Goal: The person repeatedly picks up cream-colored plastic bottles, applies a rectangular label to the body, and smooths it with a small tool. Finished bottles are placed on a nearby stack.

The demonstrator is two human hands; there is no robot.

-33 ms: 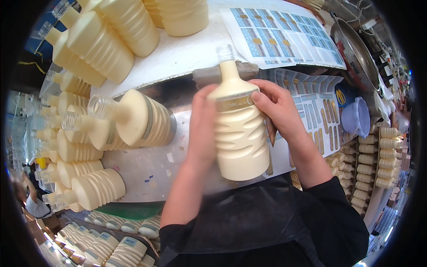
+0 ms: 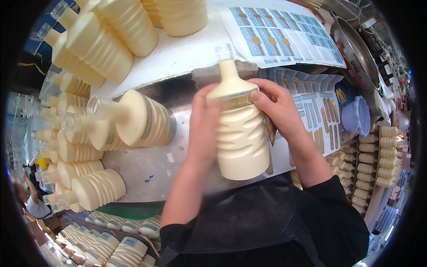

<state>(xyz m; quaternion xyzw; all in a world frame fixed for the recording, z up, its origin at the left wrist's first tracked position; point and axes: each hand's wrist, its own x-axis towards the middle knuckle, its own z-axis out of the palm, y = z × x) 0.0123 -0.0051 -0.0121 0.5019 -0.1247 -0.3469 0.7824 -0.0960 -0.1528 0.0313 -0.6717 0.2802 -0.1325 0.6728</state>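
Between my two hands is a cream ribbed bottle [image 2: 242, 144] with a clear threaded neck, held over the grey work surface. A gold label band [image 2: 235, 102] runs around its shoulder. Along the bottle's left side my left hand [image 2: 203, 120] grips, smeared by motion, its thumb over the band's left part. My right hand [image 2: 278, 104] holds the right side, thumb pressed on the band's right end. Below the right palm a brown pointed tool [image 2: 270, 130] sticks out; its other end is hidden. A folded grey-brown cloth [image 2: 247, 71] lies behind the bottle's neck.
Label sheets [image 2: 284, 35] lie on the white raised board, with more gold label strips [image 2: 324, 120] at the right. Several cream bottles [image 2: 138, 118] stand and lie at the left. A lilac bucket [image 2: 356, 116] and a large metal pan [image 2: 358, 49] are at the right.
My left hand's thumb has slid right across the label band and covers more of it. The bottle and my right hand have barely moved.
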